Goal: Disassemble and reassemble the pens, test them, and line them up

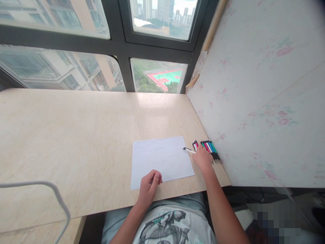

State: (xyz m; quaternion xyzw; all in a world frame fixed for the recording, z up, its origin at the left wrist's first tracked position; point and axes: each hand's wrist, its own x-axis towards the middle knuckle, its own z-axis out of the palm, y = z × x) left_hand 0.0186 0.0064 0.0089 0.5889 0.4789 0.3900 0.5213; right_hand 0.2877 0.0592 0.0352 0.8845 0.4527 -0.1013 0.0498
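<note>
A white sheet of paper [162,159] with faint handwriting along its top lies on the beige desk [76,135]. My left hand [149,184] rests on the sheet's lower edge with its fingers curled under. My right hand [203,158] sits just right of the sheet and grips a white pen [189,150] whose tip points left over the paper's top right corner. A row of several pens [209,149] in pink, white, teal and black lies beside that hand, against the wall.
A floral-papered wall [254,101] borders the desk on the right. Dark-framed windows [122,51] run along the far edge. A thin white curved wire [58,200] crosses the near left corner. The desk's front edge is at my lap.
</note>
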